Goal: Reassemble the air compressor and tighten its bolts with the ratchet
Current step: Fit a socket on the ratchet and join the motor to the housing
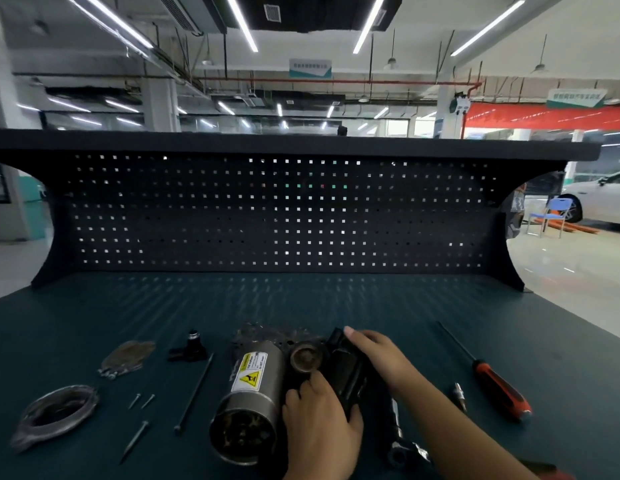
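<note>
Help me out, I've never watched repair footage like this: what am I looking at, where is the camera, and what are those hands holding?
The camera sits on the person's head, looking forward and down, so one picture shows their own two bare hands. No robot here. They work at a dark green workbench with a perforated back panel. In the middle lies the air compressor, a metal cylinder with a yellow warning label. The left hand and right hand both hold a black housing part against it. Around lie loose bolts, a long rod, metal covers, the ratchet and a red-handled screwdriver.

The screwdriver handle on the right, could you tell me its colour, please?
Orange-red and black, on the screwdriver, seen in the head view.
</note>
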`<move>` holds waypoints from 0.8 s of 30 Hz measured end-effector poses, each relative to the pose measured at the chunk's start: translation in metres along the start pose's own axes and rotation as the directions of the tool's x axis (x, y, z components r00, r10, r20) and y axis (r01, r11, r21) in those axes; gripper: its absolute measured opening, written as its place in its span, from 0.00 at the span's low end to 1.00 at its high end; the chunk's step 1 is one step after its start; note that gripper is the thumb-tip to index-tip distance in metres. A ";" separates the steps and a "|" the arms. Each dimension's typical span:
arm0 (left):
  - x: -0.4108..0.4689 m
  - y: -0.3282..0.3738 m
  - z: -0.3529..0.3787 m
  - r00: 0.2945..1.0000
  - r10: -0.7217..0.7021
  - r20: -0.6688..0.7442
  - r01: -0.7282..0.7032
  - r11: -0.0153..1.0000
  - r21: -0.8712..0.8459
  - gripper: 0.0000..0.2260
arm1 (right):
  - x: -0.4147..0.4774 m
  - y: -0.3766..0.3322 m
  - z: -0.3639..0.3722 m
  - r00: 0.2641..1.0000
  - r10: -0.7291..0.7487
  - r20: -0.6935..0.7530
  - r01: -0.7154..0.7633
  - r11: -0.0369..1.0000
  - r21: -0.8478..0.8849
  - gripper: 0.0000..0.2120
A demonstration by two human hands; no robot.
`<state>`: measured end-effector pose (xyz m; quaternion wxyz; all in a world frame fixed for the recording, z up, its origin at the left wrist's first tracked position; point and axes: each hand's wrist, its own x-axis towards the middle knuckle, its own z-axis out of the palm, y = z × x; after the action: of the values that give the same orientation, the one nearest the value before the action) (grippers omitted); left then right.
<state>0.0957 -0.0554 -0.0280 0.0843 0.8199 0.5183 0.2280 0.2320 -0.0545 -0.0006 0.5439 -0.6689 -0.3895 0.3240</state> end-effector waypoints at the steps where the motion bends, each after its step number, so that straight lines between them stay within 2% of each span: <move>1: -0.003 -0.001 -0.003 0.997 0.022 -0.074 -0.024 0.999 -0.027 0.37 | 0.000 0.001 0.001 0.997 -0.072 -0.012 0.072 0.997 0.014 0.15; 3: -0.010 -0.004 -0.003 0.976 0.112 -0.186 -0.127 0.989 -0.072 0.39 | -0.006 -0.002 0.000 0.977 -0.209 -0.048 0.209 0.978 0.000 0.05; 5: -0.018 -0.002 -0.002 0.965 0.098 -0.244 -0.137 0.980 -0.147 0.39 | -0.015 -0.002 0.000 0.941 -0.327 -0.089 0.324 0.945 -0.053 0.07; 7: -0.025 -0.001 -0.004 0.992 0.033 -0.118 -0.062 0.966 -0.250 0.42 | -0.026 -0.003 0.002 0.895 -0.423 -0.145 0.413 0.906 -0.096 0.09; 8: -0.029 0.000 -0.005 0.999 -0.008 -0.049 -0.004 0.971 -0.238 0.42 | -0.032 -0.004 0.004 0.862 -0.476 -0.175 0.463 0.879 -0.112 0.09; 9: -0.030 -0.001 -0.002 0.997 -0.012 -0.071 -0.004 0.972 -0.234 0.40 | -0.036 -0.005 0.006 0.820 -0.535 -0.204 0.517 0.845 -0.135 0.10; 12: -0.034 -0.005 -0.005 0.999 -0.045 0.029 0.052 0.935 -0.350 0.34 | -0.046 -0.005 0.013 0.684 -0.704 -0.188 0.637 0.703 -0.316 0.12; 13: -0.036 -0.006 -0.005 0.998 -0.046 0.049 0.061 0.923 -0.380 0.31 | -0.048 -0.003 0.016 0.680 -0.713 -0.170 0.635 0.689 -0.349 0.12; 15: -0.040 -0.008 -0.007 0.997 -0.062 0.056 0.079 0.911 -0.406 0.27 | -0.050 0.002 0.019 0.722 -0.659 -0.210 0.585 0.744 -0.323 0.12; 18: -0.049 -0.011 -0.007 0.995 -0.103 -0.003 0.094 0.917 -0.388 0.31 | -0.054 -0.002 0.016 0.794 -0.555 -0.248 0.545 0.831 -0.116 0.13; 20: -0.054 -0.013 -0.006 0.993 -0.116 -0.036 0.090 0.901 -0.424 0.33 | -0.059 -0.012 0.012 0.835 -0.521 -0.178 0.534 0.845 0.032 0.13; 24: -0.059 -0.018 -0.005 0.987 -0.117 -0.108 0.053 0.882 -0.468 0.36 | -0.071 -0.025 0.011 0.798 -0.602 0.003 0.602 0.798 -0.028 0.15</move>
<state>0.0575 -0.1004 -0.0476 0.2528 0.7354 0.4889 0.3953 0.1836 -0.1089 0.0223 0.6107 -0.5190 -0.5844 0.1272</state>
